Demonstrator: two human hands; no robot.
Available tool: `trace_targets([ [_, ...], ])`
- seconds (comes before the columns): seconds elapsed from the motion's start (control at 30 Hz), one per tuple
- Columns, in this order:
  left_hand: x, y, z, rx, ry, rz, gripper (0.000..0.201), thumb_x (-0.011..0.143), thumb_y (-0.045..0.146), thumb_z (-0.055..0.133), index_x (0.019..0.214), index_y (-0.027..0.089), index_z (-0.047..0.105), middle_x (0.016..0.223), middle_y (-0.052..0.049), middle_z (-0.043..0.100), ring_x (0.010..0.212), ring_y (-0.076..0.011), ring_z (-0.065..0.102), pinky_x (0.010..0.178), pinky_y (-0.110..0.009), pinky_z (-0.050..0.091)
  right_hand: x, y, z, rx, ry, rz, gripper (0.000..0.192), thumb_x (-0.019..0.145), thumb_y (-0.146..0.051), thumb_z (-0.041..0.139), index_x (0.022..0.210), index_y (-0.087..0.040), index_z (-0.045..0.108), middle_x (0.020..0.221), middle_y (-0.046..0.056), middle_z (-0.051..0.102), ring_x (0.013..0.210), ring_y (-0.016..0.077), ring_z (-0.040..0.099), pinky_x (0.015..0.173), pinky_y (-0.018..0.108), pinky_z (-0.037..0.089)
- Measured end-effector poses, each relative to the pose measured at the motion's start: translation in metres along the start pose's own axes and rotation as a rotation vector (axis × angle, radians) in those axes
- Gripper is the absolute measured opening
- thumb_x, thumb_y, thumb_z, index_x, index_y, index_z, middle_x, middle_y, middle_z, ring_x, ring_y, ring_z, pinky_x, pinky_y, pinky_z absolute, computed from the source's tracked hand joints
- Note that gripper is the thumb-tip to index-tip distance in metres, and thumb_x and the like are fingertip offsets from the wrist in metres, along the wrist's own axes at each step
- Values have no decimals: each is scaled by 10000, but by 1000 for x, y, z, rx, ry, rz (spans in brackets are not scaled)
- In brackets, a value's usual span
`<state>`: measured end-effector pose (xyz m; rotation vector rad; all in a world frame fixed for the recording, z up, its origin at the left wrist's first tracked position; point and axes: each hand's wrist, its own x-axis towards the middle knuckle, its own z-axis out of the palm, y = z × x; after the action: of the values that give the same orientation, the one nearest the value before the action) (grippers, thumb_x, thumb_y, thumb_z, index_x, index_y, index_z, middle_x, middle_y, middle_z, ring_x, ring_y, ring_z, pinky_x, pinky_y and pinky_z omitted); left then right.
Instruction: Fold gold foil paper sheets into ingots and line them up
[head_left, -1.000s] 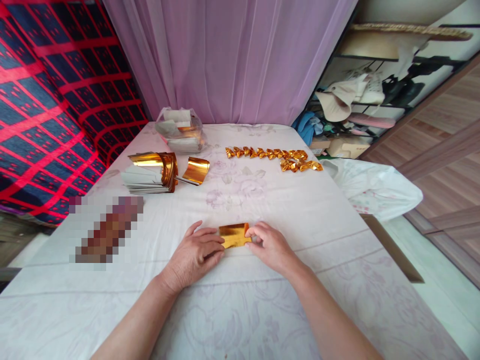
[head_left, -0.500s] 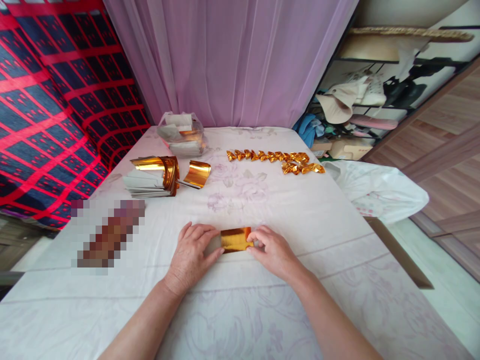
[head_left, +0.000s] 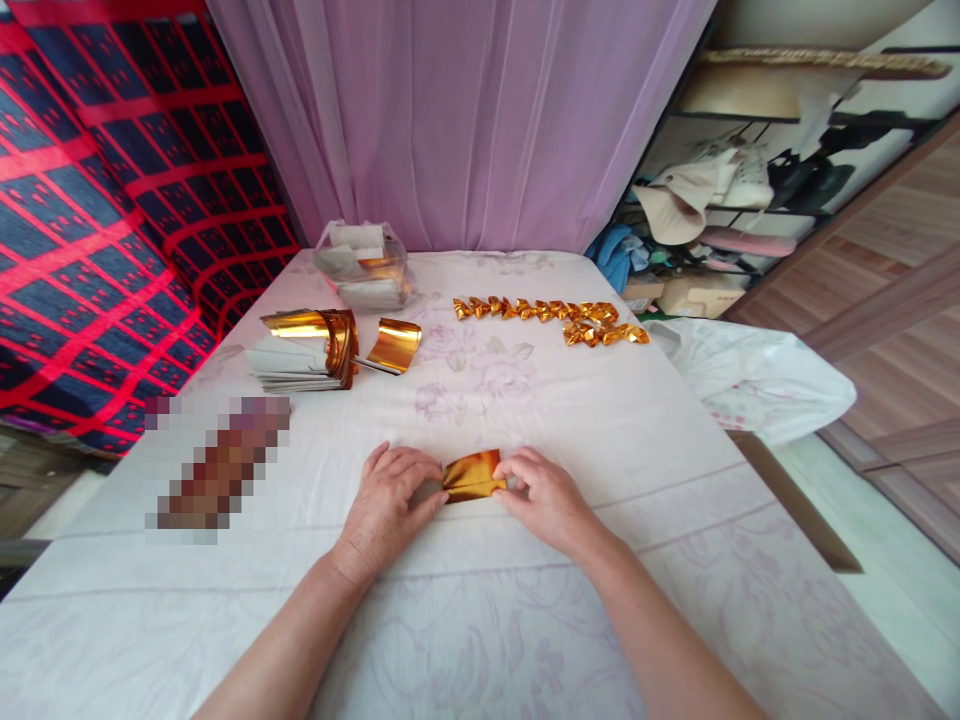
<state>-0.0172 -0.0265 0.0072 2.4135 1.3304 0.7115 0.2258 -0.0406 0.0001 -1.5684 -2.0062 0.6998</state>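
Observation:
Between my hands, close above the patterned white cloth, is a sheet of gold foil paper (head_left: 472,476), shiny side up with a crease running across it. My left hand (head_left: 394,500) pinches its left end between thumb and fingers. At the right end my right hand (head_left: 541,500) grips the edge with thumb and curled fingers. Farther off on the left stands a stack of gold foil paper (head_left: 307,352) with pale grey undersides, and one loose curved sheet (head_left: 397,345) lies beside it. A row of folded gold foil pieces (head_left: 536,311) stretches across the far right.
A clear plastic bag (head_left: 364,265) holding more paper sits at the table's far left. A blurred-out patch (head_left: 221,470) covers something at the left. Beyond the right edge are a white plastic bag (head_left: 772,385) and a shelf with hats (head_left: 675,208). A purple curtain (head_left: 465,120) hangs behind.
The gold foil sheet, flat and smooth before, now shows a crease and slight buckle across its middle. Both hands keep nearly the same place and grip.

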Motion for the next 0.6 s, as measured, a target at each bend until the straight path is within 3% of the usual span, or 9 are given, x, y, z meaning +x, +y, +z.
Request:
trace_targets([
  [0.33, 0, 5, 5, 39, 53, -92, 77, 760, 264, 728, 831, 256, 699, 1083, -41, 697, 1053, -266, 598, 1049, -549, 346, 0, 0, 1, -9, 17, 4, 156, 727, -96, 659, 812, -220, 617, 862, -27, 591, 655, 99, 539, 651, 235, 412],
  [0.6, 1, 5, 6, 17, 41, -91, 23, 775, 259, 710, 787, 258, 690, 1109, -42, 694, 1083, -266, 587, 1055, -555, 340, 0, -2, -2, 5, 21, -1, 153, 723, -109, 635, 816, -223, 595, 864, -23, 608, 652, 104, 551, 652, 239, 427],
])
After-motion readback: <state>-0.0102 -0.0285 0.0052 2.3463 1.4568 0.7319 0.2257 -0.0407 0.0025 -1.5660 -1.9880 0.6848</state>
